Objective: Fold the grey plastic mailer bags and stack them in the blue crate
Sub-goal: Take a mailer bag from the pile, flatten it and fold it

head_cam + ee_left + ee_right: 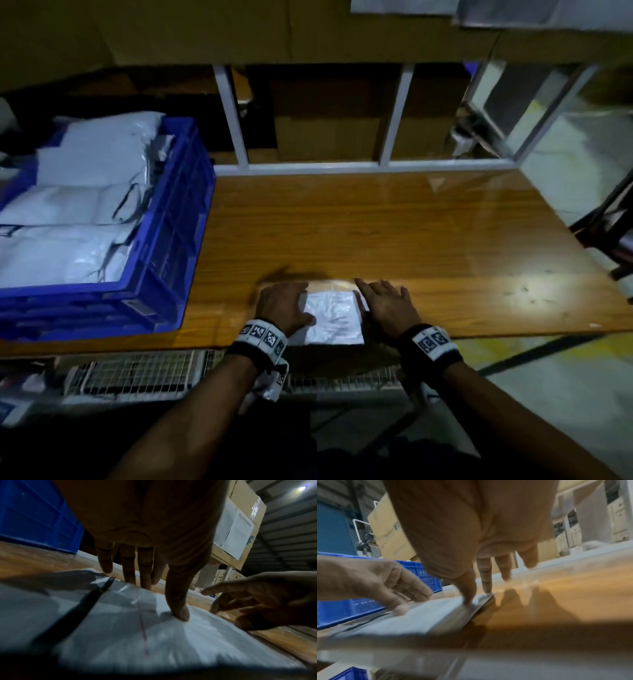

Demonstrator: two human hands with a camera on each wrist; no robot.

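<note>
We see both hands flat, fingers spread: the left hand (282,305) presses the folded mailer bag (334,317) at 6 o'clock on the surface (394,233); the right hand (387,301) touches its right edge. The left wrist view alone shows the thumb (180,609) pinning it. The blue crate (171,219) sits at 9 o'clock.

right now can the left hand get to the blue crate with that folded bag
Probably yes: the blue crate sits on the table just left of the left hand, open-topped, with nothing between it and the folded bag.
</note>
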